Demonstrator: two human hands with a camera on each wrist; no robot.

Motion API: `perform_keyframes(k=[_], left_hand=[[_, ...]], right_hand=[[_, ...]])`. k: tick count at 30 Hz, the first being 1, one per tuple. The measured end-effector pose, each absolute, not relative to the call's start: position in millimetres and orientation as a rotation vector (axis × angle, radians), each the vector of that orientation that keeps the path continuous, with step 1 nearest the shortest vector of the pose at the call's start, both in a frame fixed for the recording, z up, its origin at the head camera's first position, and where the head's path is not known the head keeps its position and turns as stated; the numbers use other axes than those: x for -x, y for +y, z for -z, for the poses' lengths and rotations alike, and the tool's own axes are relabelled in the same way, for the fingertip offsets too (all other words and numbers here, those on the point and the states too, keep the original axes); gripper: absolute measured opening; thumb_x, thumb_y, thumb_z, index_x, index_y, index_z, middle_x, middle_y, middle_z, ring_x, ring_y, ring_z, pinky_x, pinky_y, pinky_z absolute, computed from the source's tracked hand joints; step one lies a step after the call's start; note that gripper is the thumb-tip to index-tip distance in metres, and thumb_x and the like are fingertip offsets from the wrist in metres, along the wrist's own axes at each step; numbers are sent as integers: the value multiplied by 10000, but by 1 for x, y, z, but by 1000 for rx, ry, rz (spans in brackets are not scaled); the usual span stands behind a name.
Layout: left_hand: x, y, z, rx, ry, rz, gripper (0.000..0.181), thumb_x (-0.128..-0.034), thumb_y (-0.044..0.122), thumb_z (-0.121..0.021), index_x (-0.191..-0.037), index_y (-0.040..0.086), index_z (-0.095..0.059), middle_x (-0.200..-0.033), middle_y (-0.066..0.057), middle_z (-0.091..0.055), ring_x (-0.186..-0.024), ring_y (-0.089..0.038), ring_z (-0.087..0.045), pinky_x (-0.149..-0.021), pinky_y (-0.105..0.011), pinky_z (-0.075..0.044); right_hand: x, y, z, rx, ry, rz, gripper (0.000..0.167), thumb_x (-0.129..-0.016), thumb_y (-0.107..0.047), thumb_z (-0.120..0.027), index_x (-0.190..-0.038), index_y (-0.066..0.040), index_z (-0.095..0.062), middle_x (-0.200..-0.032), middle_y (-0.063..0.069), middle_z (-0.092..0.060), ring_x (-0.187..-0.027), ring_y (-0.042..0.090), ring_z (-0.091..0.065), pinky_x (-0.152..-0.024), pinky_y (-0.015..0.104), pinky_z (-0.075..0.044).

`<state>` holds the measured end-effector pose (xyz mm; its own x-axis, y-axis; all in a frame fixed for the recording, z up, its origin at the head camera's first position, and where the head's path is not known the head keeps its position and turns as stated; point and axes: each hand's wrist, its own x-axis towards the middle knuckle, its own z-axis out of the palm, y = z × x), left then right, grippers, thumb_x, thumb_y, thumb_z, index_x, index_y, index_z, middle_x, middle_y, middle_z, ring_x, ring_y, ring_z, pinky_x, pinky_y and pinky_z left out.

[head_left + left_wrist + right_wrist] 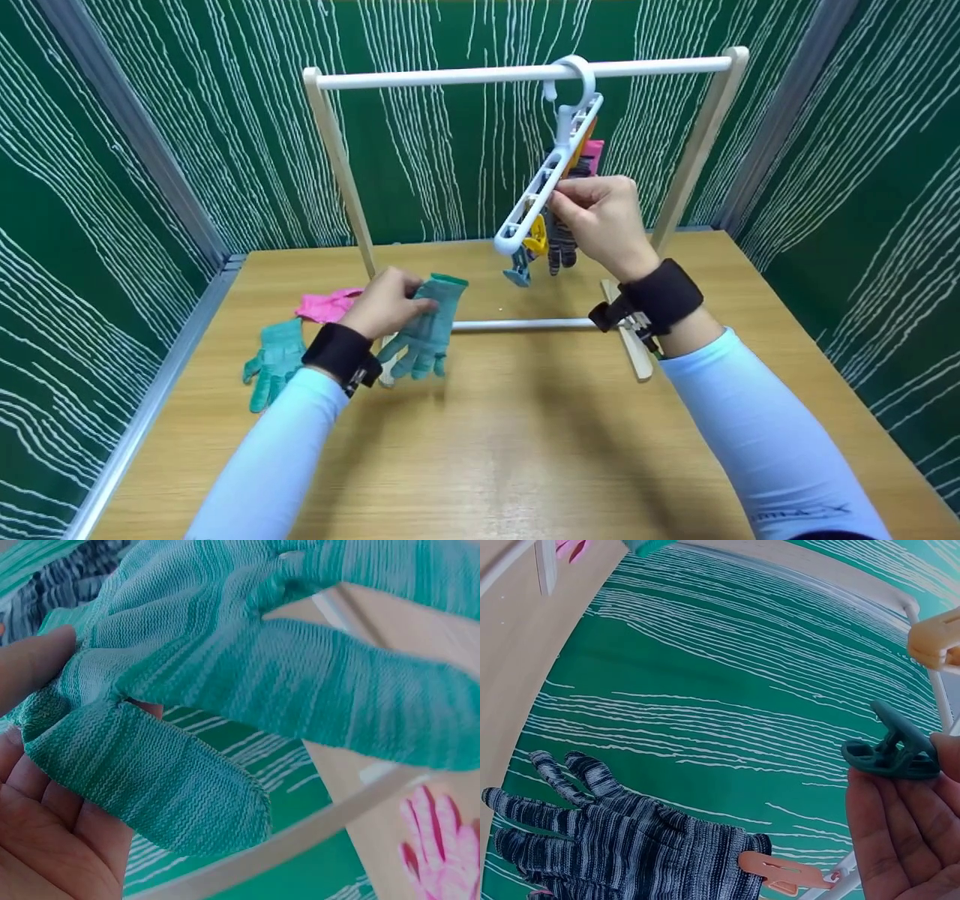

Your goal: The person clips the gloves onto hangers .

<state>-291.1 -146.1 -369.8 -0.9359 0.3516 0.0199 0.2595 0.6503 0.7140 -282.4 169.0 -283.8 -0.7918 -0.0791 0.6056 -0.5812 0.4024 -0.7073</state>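
Note:
My left hand (pixel 386 304) pinches a green knitted glove (pixel 429 330) near its cuff, below the hanger and to its left; the glove's fingers hang down. In the left wrist view the thumb lies over the glove (pixel 202 682). My right hand (pixel 611 225) is raised at the side of the white hanger (pixel 551 169). The right wrist view shows its thumb and fingers gripping a dark green clip (pixel 896 750). A black-and-white striped glove (pixel 637 840) hangs from an orange clip (pixel 784 870). Yellow (pixel 536 236) and blue (pixel 517 270) clips hang at the hanger's near end.
The hanger hooks over the white rod (pixel 450 76) of a wooden-sided rack (pixel 341 165). On the table (pixel 480 450), another green glove (pixel 281 356) and a pink glove (pixel 330 306) lie at the left. Something pink (pixel 592 154) hangs behind the hanger. Green walls (pixel 465 165) surround the table.

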Motion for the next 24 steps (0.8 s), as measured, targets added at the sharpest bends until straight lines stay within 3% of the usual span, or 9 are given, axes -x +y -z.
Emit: perform_keyframes(k=[6, 13, 20, 24], left_hand=[[295, -132, 364, -518, 2735, -1160, 121, -1044, 146, -733, -999, 52, -795, -946, -69, -750, -832, -198, -604, -767, -332, -545], [298, -116, 361, -660, 2719, -1227, 186, -1081, 142, -663, -1024, 18, -790, -811, -20, -628, -748, -169, -542, -684, -304, -445], [298, -103, 357, -662, 2645, -1318, 200, -1105, 155, -630, -1101, 37, -792, -907, -31, -684, -812, -181, -579, -730, -305, -486], [300, -98, 356, -720, 2635, -1357, 184, -1099, 133, -626, -1057, 26, -770, -854, -16, -620, -788, -170, -545, -704, -288, -452]], right_hand=[[282, 169, 284, -576, -2191, -1375, 166, -1041, -31, -693, -1060, 32, -846, -968, 217, -824, -705, 132, -692, -667, 143, -564], [282, 169, 283, -578, -2182, -1389, 165, -1039, -22, -689, -1059, 35, -843, -956, 233, -818, -667, 53, -639, -627, 139, -520], [281, 169, 284, -571, -2165, -1403, 159, -1028, -4, -693, -1042, 36, -847, -890, 243, -796, -620, 26, -565, -566, 155, -442], [281, 169, 284, -578, -2154, -1405, 156, -1022, 5, -695, -1037, 40, -847, -878, 227, -796, -625, 12, -567, -566, 153, -446]])
